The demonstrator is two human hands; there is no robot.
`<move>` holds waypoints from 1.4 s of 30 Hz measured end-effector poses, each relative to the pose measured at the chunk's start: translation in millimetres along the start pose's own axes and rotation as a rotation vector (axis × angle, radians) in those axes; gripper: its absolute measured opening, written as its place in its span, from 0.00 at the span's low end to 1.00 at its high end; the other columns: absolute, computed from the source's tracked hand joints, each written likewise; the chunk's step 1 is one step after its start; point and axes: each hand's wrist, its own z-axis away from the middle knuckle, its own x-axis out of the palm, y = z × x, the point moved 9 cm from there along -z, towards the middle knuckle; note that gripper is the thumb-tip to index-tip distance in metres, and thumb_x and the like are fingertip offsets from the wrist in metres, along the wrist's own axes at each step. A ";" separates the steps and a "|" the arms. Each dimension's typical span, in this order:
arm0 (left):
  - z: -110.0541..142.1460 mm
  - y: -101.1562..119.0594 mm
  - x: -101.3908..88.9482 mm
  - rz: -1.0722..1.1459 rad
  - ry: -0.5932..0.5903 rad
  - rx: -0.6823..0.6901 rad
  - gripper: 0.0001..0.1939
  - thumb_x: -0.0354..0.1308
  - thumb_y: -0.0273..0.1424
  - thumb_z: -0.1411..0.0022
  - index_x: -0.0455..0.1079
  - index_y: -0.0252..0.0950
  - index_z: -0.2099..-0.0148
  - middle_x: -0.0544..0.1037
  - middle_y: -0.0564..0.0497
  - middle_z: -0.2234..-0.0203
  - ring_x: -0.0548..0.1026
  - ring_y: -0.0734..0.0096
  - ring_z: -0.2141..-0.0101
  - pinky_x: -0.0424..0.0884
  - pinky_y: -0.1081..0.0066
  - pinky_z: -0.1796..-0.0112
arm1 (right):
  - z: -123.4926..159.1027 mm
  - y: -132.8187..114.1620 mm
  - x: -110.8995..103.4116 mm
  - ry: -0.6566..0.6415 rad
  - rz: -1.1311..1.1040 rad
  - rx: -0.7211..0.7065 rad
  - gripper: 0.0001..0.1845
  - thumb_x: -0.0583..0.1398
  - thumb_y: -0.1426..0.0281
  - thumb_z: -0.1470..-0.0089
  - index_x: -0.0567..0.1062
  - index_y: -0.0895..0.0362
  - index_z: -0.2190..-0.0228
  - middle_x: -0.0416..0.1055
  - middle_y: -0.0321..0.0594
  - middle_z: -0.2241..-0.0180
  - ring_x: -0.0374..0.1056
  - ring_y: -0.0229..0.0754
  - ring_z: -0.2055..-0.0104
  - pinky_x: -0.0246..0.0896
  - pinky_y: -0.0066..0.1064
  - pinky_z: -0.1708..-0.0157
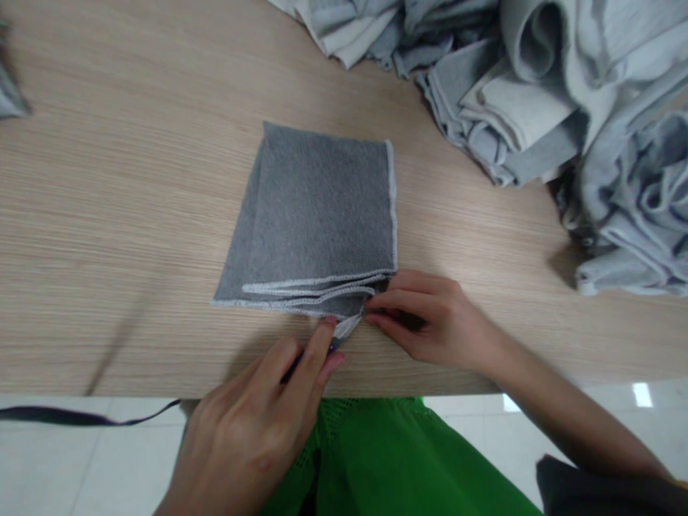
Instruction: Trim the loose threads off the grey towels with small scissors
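Note:
A dark grey folded cloth (325,208) with light overlocked edges lies flat on the table, its layers fanned slightly apart along the near side. My right hand (430,315) is closed in a pinch at the cloth's near right corner. My left hand (269,401) is wrapped round a small cutting tool that looks like thread snips (348,327). Its pale metal blades point up and right, meeting the corner beside my right fingertips. A bit of blue-purple shows at the tool's grip; most of it is hidden under my fingers.
Heaps of grey and off-white cloths (521,107) lie across the back right of the wooden table (134,215). Part of another grey item (9,93) shows at the left edge. A dark strap (80,416) hangs beyond the table's near edge, beside a green garment (376,459).

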 end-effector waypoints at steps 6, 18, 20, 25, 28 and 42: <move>2.0 -1.1 1.1 -0.002 0.002 0.024 0.21 0.47 0.35 0.26 0.64 0.30 0.37 0.82 0.48 0.66 0.80 0.65 0.71 0.72 0.64 0.72 | -0.6 -0.8 -0.1 0.002 -0.002 -0.016 0.07 0.60 0.73 0.37 0.79 0.59 0.60 0.75 0.41 0.69 0.70 0.39 0.66 0.65 0.29 0.67; -2.6 2.0 -3.8 -0.036 0.035 0.067 0.19 0.46 0.32 0.25 0.66 0.27 0.40 0.81 0.48 0.69 0.79 0.64 0.73 0.70 0.63 0.74 | 0.9 0.3 0.1 -0.003 -0.005 -0.024 0.07 0.59 0.73 0.37 0.78 0.59 0.60 0.74 0.40 0.69 0.69 0.39 0.66 0.64 0.29 0.68; -2.9 2.9 -4.3 -0.042 0.036 0.077 0.19 0.46 0.32 0.25 0.67 0.27 0.40 0.81 0.48 0.69 0.79 0.64 0.73 0.69 0.63 0.75 | 0.6 0.4 0.2 -0.002 -0.003 -0.025 0.07 0.60 0.73 0.37 0.78 0.59 0.60 0.74 0.40 0.69 0.69 0.39 0.66 0.64 0.29 0.68; -0.7 1.9 -4.9 -0.058 0.054 0.068 0.19 0.52 0.33 0.28 0.67 0.28 0.40 0.80 0.49 0.69 0.77 0.67 0.74 0.68 0.65 0.74 | 0.8 0.7 1.2 -0.008 -0.003 -0.028 0.07 0.60 0.74 0.38 0.78 0.61 0.59 0.74 0.41 0.68 0.69 0.39 0.66 0.64 0.29 0.67; -0.2 1.5 -4.4 -0.049 0.052 0.057 0.20 0.53 0.33 0.28 0.67 0.29 0.39 0.78 0.50 0.70 0.76 0.68 0.74 0.68 0.65 0.73 | 1.4 1.4 1.6 -0.011 -0.001 -0.022 0.07 0.60 0.74 0.38 0.79 0.60 0.60 0.74 0.41 0.68 0.70 0.39 0.65 0.65 0.29 0.67; 0.6 -1.6 -4.0 -0.019 0.059 0.050 0.19 0.54 0.33 0.29 0.67 0.30 0.40 0.78 0.50 0.70 0.77 0.67 0.75 0.69 0.65 0.76 | 0.0 0.2 0.7 -0.004 -0.006 -0.027 0.07 0.60 0.74 0.38 0.79 0.60 0.60 0.73 0.40 0.69 0.69 0.38 0.67 0.64 0.29 0.67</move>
